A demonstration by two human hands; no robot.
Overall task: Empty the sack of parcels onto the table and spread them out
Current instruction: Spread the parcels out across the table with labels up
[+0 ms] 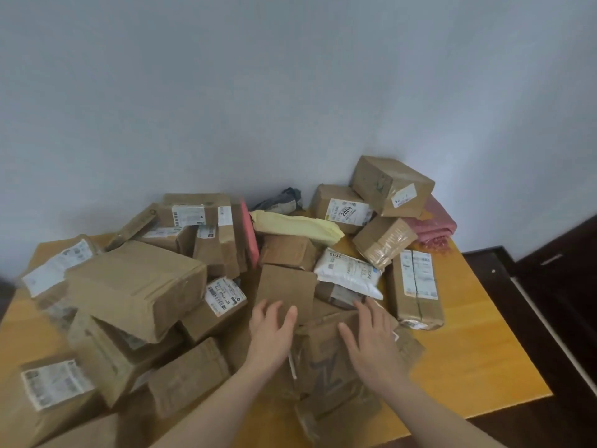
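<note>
Left hand [273, 331] fingers lying straight and close together, flat on a plain brown cardboard flap parcel [286, 291] near the tabletop's front-middle; right hand [371, 337] fingers straight and slightly spread, pressing a crumpled brown paper-wrapped parcel [336, 360] just beside it, neither hand pinching anything. Spreading step looking underway: best to be pushing outward with flat palms, sliding parcels toward the bare yellow wooden tabletop [468, 350] at the right and front-right corner, keeping pressure low so the stacked ones aren't tipping over the edge. Parcels are sitting as a heaped pile covering the left and middle: big brown taped cardboard box [139, 286] leaning over others at left, white plastic mailer bag [350, 273] lying mid-pile, pale yellow soft packet [297, 226] toward the back edge, small brown boxes stacked at the back-right corner [392, 185] beside a pink fringed cloth [433, 224]. Sack itself not showing, so emptying is looking done, pile needing flattening
</note>
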